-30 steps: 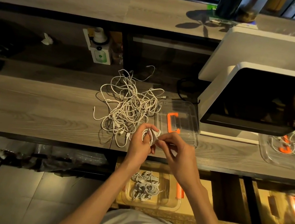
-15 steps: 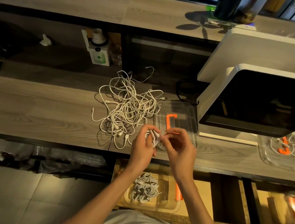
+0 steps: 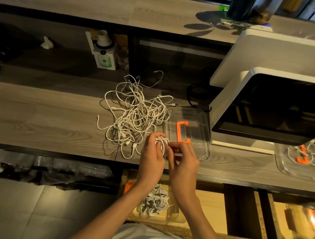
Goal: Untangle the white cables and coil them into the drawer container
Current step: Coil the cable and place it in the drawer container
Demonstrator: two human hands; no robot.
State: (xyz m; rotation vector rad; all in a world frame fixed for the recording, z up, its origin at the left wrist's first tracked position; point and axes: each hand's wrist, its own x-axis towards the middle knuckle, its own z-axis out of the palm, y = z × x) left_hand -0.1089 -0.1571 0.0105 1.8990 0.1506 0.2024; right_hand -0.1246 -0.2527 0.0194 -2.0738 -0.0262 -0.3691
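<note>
A tangled heap of white cables lies on the grey wooden counter. In front of the heap my left hand grips a small coil of white cable. My right hand pinches the same coil from the right side. Below the counter edge an open wooden drawer holds a clear plastic container with several coiled white cables inside.
A clear lid with an orange handle lies right of the heap. A white-framed monitor stands at the right, with a second clear tray of cables beside it. A white box with a bottle sits on the back shelf.
Both hands have stayed together over the counter edge, and the right-hand fingers have shifted around the coil as the cable is wound. The heap has not moved.
</note>
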